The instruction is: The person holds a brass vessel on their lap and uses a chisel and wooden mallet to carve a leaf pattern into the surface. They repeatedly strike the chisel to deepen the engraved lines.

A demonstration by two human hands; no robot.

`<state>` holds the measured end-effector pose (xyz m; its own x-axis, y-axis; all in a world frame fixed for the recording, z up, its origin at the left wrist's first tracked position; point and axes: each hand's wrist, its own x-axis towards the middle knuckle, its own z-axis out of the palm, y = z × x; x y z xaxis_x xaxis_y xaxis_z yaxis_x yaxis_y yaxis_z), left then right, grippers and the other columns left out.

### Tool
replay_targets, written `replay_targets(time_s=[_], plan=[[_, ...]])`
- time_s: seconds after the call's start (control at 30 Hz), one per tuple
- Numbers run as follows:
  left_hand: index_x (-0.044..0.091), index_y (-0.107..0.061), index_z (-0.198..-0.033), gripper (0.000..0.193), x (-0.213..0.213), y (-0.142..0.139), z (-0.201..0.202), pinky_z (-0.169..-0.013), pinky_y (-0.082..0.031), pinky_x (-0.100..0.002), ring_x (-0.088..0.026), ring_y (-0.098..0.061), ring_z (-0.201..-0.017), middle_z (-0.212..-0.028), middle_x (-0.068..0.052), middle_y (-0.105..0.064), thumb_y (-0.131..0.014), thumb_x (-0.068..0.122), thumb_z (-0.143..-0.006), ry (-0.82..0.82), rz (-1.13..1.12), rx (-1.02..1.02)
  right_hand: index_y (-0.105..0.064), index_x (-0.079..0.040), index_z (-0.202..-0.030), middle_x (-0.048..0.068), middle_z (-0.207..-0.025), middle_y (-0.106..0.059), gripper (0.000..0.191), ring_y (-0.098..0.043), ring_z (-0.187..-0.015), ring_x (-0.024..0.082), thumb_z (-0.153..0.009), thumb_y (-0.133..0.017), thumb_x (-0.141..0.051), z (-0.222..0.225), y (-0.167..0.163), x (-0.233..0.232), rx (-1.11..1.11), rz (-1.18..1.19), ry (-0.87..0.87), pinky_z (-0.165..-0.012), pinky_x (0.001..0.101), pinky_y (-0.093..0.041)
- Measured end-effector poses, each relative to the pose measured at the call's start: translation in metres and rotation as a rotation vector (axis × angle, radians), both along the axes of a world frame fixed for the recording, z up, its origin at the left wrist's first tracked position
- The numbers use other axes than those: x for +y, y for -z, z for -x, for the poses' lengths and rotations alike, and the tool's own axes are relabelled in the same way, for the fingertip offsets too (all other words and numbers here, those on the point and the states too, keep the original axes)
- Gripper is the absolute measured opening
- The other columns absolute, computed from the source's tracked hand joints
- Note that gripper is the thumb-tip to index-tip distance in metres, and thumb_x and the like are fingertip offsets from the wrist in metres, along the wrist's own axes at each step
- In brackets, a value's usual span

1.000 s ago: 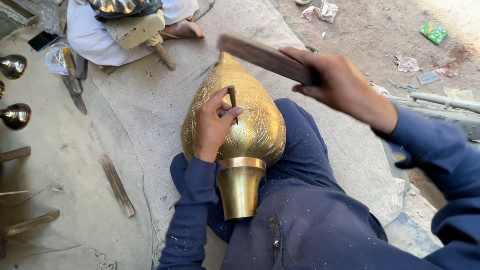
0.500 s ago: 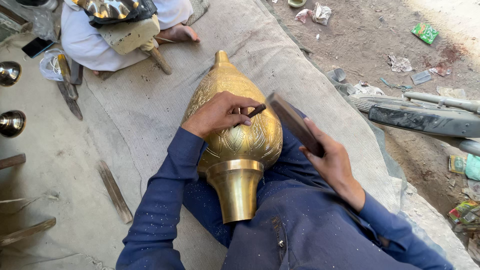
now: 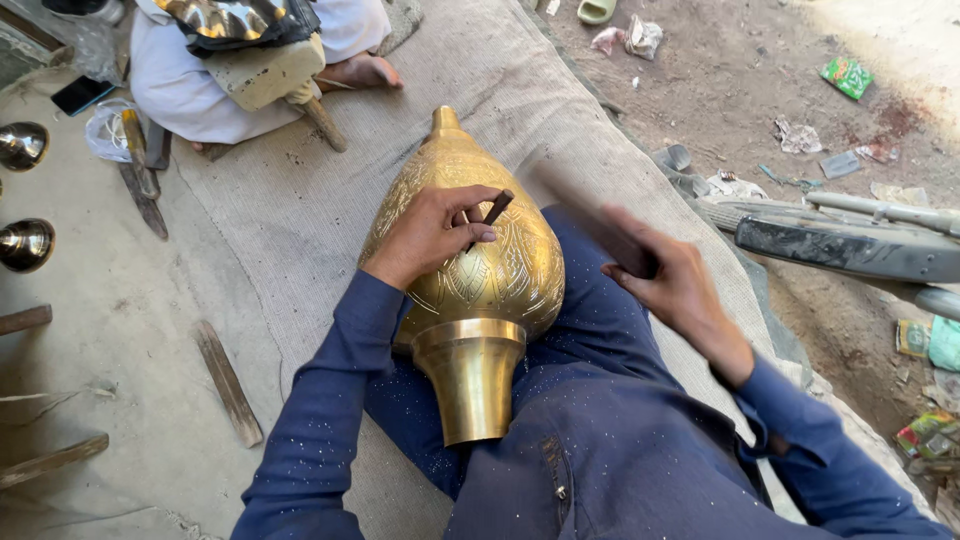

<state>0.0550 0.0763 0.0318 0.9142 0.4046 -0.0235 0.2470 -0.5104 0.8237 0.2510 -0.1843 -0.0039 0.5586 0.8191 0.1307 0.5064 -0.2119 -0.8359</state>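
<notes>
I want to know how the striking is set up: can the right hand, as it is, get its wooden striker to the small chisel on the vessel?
Probably yes: the right hand holds the striker beside the chisel, with nothing between.

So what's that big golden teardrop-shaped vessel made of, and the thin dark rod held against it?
The golden teardrop vessel looks like brass: yellow metallic sheen, engraved patterns, smooth polished neck. The thin dark rod in the left hand seems dull steel or iron, though it is too small to tell.

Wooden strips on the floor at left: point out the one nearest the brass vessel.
The flat wooden strip lying slantwise beside the burlap mat's edge. The other two strips lie farther left, at the picture's edge.
</notes>
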Motion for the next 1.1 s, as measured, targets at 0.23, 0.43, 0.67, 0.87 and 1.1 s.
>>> replay_targets(time_s=[0.23,0.43,0.67,0.87,1.1], plan=[[0.006,-0.068,-0.127,0.053,-0.015,0.005,0.007,-0.055,-0.053,-0.028,-0.008,-0.063,-0.057,-0.074,-0.003,-0.071,-0.087,0.012,-0.078,-0.263,-0.015,-0.109,-0.046,-0.026,-0.159,0.015,-0.120,-0.074,0.079,-0.069,-0.099,0.027,-0.089,-0.080,-0.032,-0.033,-0.066,0.051,-0.184,0.506,-0.158,-0.092,0.0431,-0.055],[0.007,-0.071,-0.126,0.052,-0.009,0.000,0.002,-0.055,-0.052,-0.028,-0.009,-0.062,-0.056,-0.071,-0.003,-0.070,-0.087,0.012,-0.077,-0.208,-0.059,-0.057,-0.052,-0.024,-0.153,0.009,-0.100,-0.077,0.082,-0.072,-0.081,0.019,-0.078,-0.086,-0.027,-0.037,-0.049,0.040,-0.169,0.199,-0.236,-0.078,0.0395,-0.056],[0.010,-0.074,-0.123,0.050,0.001,0.001,-0.004,-0.056,-0.049,-0.029,-0.009,-0.059,-0.059,-0.070,-0.001,-0.067,-0.087,0.011,-0.076,0.009,0.003,-0.003,-0.054,-0.023,-0.153,0.013,-0.101,-0.077,0.082,-0.072,-0.078,0.018,-0.077,-0.084,-0.022,-0.005,-0.016,-0.010,-0.156,0.306,-0.107,-0.074,0.0380,-0.056],[0.015,-0.074,-0.124,0.051,0.010,0.001,-0.011,-0.061,-0.052,-0.030,-0.009,-0.064,-0.063,-0.074,-0.001,-0.071,-0.088,0.016,-0.075,0.245,-0.001,-0.008,-0.051,-0.016,-0.155,0.014,-0.101,-0.077,0.082,-0.074,-0.082,0.017,-0.079,-0.082,-0.013,0.028,0.006,-0.035,-0.061,0.153,-0.043,-0.075,0.0327,-0.056],[0.024,-0.075,-0.125,0.051,0.012,-0.008,-0.019,-0.064,-0.051,-0.034,-0.015,-0.064,-0.065,-0.074,-0.003,-0.071,-0.087,0.018,-0.076,0.400,-0.079,0.128,-0.047,-0.013,-0.155,0.016,-0.123,-0.072,0.080,-0.075,-0.097,0.017,-0.081,-0.076,-0.003,0.054,0.040,-0.053,0.023,-0.104,0.073,-0.086,0.0310,-0.062]])
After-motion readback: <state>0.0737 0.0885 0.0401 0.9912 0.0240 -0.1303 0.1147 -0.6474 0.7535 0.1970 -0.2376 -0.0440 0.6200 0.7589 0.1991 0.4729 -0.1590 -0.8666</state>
